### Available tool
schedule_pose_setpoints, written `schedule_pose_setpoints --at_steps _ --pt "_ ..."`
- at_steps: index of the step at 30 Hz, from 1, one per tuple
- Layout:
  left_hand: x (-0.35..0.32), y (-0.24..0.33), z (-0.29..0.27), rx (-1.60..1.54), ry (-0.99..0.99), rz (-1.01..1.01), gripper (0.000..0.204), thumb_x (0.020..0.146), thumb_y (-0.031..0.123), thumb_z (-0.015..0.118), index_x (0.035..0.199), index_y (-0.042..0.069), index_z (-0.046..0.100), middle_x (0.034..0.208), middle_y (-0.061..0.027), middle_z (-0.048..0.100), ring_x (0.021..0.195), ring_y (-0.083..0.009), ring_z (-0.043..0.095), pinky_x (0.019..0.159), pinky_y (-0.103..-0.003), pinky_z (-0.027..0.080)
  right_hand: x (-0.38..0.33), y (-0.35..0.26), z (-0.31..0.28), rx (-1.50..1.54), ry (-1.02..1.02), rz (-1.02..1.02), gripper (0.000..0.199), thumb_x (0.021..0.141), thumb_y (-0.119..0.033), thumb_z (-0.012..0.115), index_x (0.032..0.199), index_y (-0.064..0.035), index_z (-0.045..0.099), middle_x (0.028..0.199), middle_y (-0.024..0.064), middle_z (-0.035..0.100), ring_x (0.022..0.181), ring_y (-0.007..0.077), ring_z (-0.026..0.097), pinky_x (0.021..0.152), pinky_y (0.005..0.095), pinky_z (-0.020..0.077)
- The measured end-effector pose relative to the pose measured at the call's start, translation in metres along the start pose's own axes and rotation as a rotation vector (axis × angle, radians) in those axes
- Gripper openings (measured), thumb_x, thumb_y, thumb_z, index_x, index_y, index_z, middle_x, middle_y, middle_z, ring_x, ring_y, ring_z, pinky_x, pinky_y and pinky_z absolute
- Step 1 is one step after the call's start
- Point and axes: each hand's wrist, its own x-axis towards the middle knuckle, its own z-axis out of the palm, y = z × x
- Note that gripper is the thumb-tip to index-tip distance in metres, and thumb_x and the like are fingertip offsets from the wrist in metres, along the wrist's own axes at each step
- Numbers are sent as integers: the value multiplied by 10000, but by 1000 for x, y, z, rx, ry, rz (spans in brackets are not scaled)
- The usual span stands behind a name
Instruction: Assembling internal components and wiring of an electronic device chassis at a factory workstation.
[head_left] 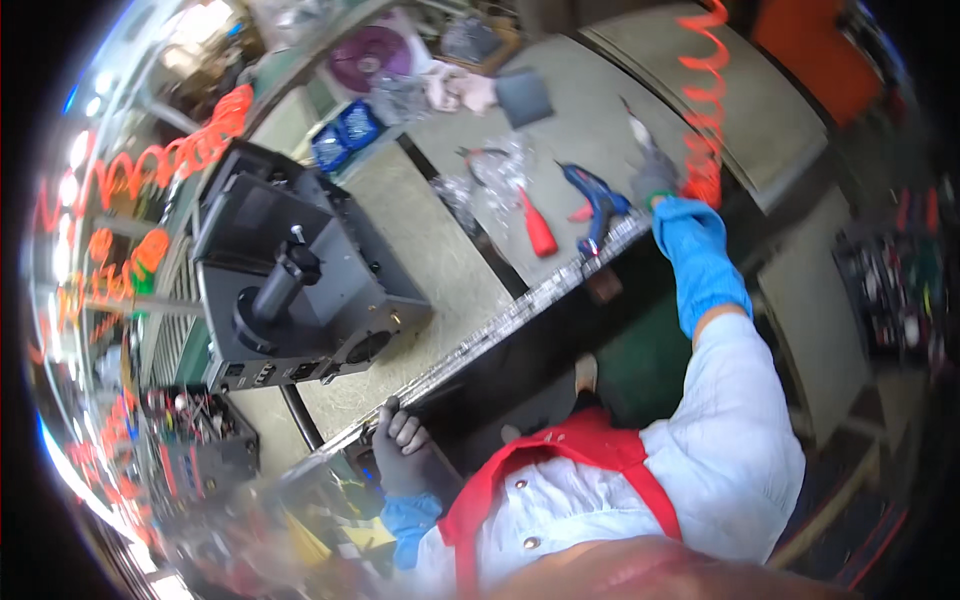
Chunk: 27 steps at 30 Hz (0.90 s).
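My left hand [402, 436], in a grey glove, is closed in a fist beside the workbench's front edge; whatever lies inside its fingers is hidden. My right hand [655, 178], in a grey glove with a green cuff, reaches over the bench's right part. Its fingers are closed round a slim, pointed tool [637, 127] with a pale part, too blurred to name. Left of that hand lies a blue power screwdriver [597, 203]. A red-handled tool [538, 225] rests farther left. The dark grey machine housing [370, 275], with a black knob [295, 268] on a post, stands apart from both hands.
An orange coiled hose [703, 150] hangs close to my right hand. Clear plastic bags [500, 165], pliers [480, 155] and a grey pad [524, 97] lie on the workbench [400, 215]. Blue packs [346, 135] are farther back. A tool bin [200, 450] stands left.
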Motion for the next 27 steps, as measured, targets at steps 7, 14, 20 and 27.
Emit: schedule_pose_setpoints --at_steps 7,14,20,27 --pt "-11 2 19 -183 -79 431 315 989 80 429 1255 -88 449 1317 -286 476 1257 -413 468 1052 -464 468 27 17 19 55 -98 21 888 771 -415 700 1459 -66 260 1435 225 412 1314 370 421 1099 430 343" --pt "-1 -4 40 -49 -10 553 498 703 -112 351 1195 -99 424 1352 -297 367 1310 -442 379 1088 -482 447 -6 13 -21 681 -579 286 335 854 -290 614 1020 -1 650 896 133 693 757 215 663 685 363 510" --pt "26 10 18 1208 69 889 263 984 96 520 1122 -128 535 1217 -206 583 1102 -215 590 926 -272 495 -130 38 -70 1358 -695 192 241 696 -166 613 898 -38 579 632 70 538 470 161 517 433 302 445" --pt "42 66 -27 310 -222 371 255 988 128 536 1143 -74 530 1026 -134 608 925 -164 619 740 -199 555 -338 -49 -207 1679 -1218 47 604 682 -149 600 1265 -50 474 791 95 569 675 176 601 610 290 522"
